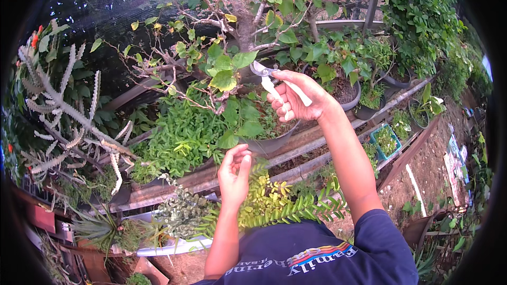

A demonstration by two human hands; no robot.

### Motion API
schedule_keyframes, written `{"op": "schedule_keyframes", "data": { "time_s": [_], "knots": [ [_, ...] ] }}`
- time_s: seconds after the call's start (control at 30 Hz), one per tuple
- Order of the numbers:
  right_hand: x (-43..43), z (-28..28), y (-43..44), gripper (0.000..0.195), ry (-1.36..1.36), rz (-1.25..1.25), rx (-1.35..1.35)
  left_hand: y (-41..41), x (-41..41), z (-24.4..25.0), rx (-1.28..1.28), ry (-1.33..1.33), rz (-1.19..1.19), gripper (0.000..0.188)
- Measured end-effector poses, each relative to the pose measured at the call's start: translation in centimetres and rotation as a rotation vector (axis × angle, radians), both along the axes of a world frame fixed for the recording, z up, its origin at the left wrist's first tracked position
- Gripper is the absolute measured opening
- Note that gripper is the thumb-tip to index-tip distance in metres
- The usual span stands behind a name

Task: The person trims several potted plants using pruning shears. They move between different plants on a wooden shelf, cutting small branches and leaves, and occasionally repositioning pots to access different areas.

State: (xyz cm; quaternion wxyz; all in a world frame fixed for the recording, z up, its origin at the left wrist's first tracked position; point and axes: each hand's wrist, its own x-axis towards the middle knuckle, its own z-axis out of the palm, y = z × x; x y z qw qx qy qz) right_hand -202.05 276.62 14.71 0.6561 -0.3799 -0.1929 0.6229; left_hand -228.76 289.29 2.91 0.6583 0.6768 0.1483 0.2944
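White-handled pruning shears (264, 83) are in my right hand (303, 95), with the handles spread and a spring between them. Their curved metal blades point up and left, close to the green leaves and a bare branch of a small tree (245, 27). Whether the blades touch the branch I cannot tell. Lower down, my left hand (233, 174) is raised with loosely curled fingers and holds nothing. It is nearest to the rim of a dark round pot (273, 142) and the leaves hanging over it.
Leafy green plants (182, 134) fill the space left of the pot. A spiny cactus-like plant (75, 114) spreads at far left. Metal rails (301, 170) run beneath the pots. Yellow-green foliage (269, 194) lies against my body. A teal planter (385, 142) stands at right.
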Motion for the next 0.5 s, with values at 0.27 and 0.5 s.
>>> {"op": "schedule_keyframes", "data": {
  "time_s": [0.27, 0.5],
  "knots": [
    [0.0, 0.9, 0.0, 0.052, 0.06, -0.1, -0.108, -0.3, 0.5, -0.4, -0.008, -0.012, -0.023, 0.033],
    [-2.8, -1.9, -0.7, 0.044, -0.111, -0.195, -0.048, -1.1, 0.8, -0.5, -0.012, 0.005, -0.061, 0.03]
  ]
}}
